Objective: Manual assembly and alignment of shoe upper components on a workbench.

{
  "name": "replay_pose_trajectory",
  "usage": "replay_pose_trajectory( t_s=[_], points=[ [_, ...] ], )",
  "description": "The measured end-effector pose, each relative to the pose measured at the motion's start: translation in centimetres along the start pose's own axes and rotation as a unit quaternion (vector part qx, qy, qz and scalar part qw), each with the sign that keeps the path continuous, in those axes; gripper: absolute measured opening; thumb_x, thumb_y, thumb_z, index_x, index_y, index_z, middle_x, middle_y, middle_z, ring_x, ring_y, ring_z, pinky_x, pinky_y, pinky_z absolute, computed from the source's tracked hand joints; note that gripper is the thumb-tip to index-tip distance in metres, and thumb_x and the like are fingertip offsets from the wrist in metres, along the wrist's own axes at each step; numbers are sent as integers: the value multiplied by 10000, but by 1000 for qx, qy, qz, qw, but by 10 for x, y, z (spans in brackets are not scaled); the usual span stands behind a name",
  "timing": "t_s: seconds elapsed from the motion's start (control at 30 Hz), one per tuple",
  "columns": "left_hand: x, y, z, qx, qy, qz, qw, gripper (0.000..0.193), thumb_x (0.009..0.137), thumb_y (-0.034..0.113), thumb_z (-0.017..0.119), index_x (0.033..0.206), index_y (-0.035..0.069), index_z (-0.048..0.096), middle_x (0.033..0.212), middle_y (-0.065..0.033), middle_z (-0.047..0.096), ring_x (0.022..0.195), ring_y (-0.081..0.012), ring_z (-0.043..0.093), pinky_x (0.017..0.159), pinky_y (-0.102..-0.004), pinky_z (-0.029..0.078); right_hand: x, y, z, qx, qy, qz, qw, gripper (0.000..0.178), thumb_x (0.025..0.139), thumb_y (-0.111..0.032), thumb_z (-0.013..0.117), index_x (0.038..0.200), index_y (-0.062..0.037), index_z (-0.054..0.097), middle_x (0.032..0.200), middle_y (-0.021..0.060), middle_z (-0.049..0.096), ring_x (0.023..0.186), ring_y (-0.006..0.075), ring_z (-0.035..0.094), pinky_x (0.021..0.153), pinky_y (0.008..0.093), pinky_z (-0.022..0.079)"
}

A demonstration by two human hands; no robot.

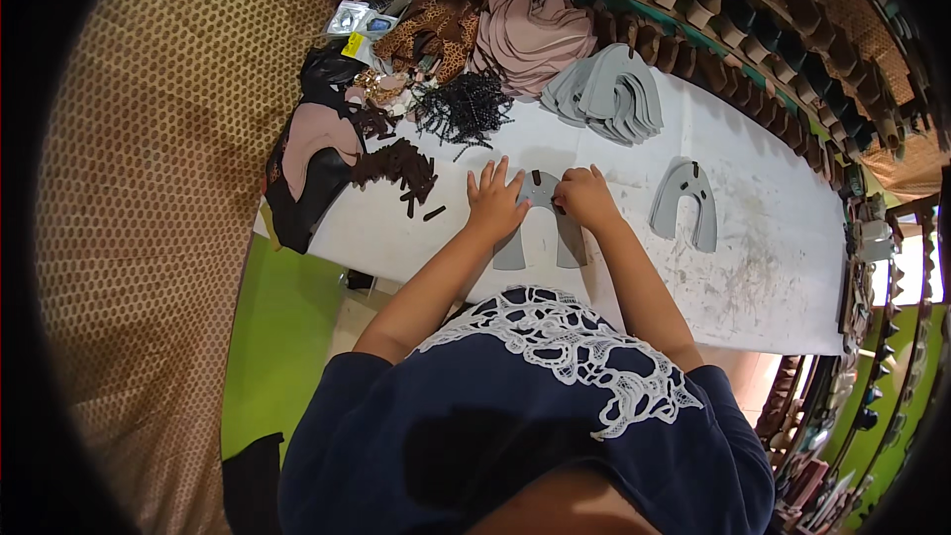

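A grey U-shaped shoe-upper piece (540,194) lies flat on the white-covered table in front of me, its two legs toward my body. One dark brown strip (536,177) sits at the top of its curve. My left hand (494,202) rests with spread fingers on the left side of the piece. At the right side of the curve, my right hand (585,197) pinches what looks like a small dark brown strip, mostly covered by the fingers. To the right lies a small stack of grey U-shaped pieces (662,205) with several dark strips on top.
Loose brown strips (401,166) lie left, near black beaded trims (466,109). Behind are stacked grey pieces (604,94), pink pieces (530,35) and leopard-print material (431,35). A black and pink piece (315,163) hangs over the left edge. Shelves of shoes (738,15) line the back.
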State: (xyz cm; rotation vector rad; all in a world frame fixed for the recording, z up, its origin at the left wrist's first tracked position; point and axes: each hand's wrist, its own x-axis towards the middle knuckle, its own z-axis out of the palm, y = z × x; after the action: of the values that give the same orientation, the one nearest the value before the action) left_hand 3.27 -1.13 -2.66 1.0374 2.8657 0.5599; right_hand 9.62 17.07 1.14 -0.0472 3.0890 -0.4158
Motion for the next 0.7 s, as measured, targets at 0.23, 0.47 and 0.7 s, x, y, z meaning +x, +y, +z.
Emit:
replay_pose_trajectory(
  t_s=[0.23,0.47,0.7],
  points=[
    [9,-2,-2,-55,-15,-21,998,551,704,348,700,1198,158,547,1420,-144,314,1328,-346,231,1055,-594,122,4,0,2,-27,29,-24,999,40,701,-135,646,729,-133,675,843,45,588,937,244,563,990,504,354],
    [21,-3,-6,-57,-34,-39,997,532,641,381,754,1092,152,589,1390,-154,353,1325,-380,217,1052,-608,97,-8,8,21,95,146,-18,985,69,663,-107,675,728,-126,688,745,53,599,757,249,583,779,426,431],
    [26,0,-4,-57,-42,1,997,416,649,426,734,895,95,682,1379,-101,396,1328,-388,208,1035,-632,106,-27,-12,19,10,141,12,990,111,761,-195,622,845,-134,663,902,27,573,963,226,534,989,494,343]
  ],
)
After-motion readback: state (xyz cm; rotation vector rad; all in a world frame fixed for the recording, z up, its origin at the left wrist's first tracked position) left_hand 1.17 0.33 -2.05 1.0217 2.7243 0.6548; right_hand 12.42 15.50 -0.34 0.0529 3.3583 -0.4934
